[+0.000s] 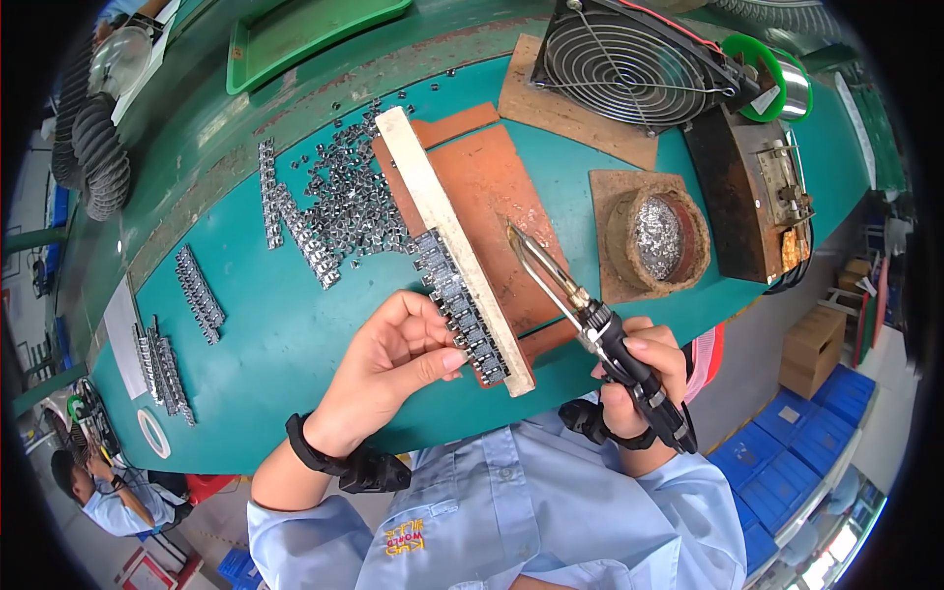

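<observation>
My left hand (393, 354) is at the lower end of a strip of small dark circuit boards (454, 300), its thumb and fingers closed on the strip's edge. That strip lies along the left side of a pale wooden bar (423, 187), which slants across a reddish-brown board (482, 177). In my right hand (644, 379) is a black-handled soldering iron (624, 359) with a thin metal guide tube alongside its tip. The iron's tip points up and left, over the brown board, to the right of the bar and apart from the strip.
Loose small metal parts (359, 197) lie heaped left of the board, with several finished-looking strips (200, 293) farther left. A round pot of silvery bits (659, 241), a fan with a wire guard (629, 64), a solder spool (787, 84) and a metal box (733, 187) stand right.
</observation>
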Motion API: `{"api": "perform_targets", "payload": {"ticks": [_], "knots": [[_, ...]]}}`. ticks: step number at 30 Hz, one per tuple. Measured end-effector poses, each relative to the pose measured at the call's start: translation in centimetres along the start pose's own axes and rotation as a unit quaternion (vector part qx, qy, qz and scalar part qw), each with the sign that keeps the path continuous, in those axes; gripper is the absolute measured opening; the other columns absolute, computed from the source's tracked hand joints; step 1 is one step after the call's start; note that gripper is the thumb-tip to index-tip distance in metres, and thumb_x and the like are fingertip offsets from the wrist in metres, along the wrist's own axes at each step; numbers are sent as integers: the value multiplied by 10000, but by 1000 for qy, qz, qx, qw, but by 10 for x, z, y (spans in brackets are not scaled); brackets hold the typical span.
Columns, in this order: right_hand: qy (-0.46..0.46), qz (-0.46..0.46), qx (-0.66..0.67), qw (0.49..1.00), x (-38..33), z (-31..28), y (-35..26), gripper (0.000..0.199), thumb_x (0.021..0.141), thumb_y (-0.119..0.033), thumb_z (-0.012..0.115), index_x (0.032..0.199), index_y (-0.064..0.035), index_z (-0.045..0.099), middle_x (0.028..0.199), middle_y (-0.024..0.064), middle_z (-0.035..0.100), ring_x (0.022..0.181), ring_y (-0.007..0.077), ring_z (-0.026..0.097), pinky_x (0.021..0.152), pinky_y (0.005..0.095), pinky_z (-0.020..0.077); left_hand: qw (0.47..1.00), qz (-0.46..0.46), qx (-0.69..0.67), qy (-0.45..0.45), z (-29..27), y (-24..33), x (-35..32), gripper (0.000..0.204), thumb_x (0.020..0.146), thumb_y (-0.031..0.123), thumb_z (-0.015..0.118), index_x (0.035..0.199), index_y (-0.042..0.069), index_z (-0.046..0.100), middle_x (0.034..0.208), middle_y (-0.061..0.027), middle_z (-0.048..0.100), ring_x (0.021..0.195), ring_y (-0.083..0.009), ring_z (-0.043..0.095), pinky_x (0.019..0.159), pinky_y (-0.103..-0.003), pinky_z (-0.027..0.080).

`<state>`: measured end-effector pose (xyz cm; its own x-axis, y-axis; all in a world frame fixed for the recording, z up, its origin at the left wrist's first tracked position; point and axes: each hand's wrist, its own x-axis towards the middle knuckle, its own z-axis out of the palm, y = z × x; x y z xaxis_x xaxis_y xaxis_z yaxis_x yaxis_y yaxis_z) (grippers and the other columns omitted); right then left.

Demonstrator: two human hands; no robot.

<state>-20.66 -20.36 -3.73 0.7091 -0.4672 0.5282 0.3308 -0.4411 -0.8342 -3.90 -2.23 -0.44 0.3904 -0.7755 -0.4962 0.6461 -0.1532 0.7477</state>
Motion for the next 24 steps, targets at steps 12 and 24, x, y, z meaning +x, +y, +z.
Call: {"api": "perform_targets", "payload": {"ticks": [12, 24], "knots": [[-96, -34, 38, 994, -11, -25, -25, 460, 583, -240, 792, 889, 4, 551, 650, 71, 555, 506, 204, 508, 481, 300, 420, 1000, 10, 9, -6, -1, 0, 1, 221, 787, -38, 574, 910, 58, 418, 813, -16, 529, 726, -89, 557, 650, -210, 465], [-105, -8, 27, 994, -6, -15, -27, 408, 608, -271, 775, 835, -2, 567, 587, 56, 548, 464, 182, 500, 472, 293, 418, 999, 17, -2, -31, -3, 0, 0, 225, 801, -11, 580, 944, 66, 423, 845, -14, 548, 801, -79, 532, 684, -215, 423]]}}
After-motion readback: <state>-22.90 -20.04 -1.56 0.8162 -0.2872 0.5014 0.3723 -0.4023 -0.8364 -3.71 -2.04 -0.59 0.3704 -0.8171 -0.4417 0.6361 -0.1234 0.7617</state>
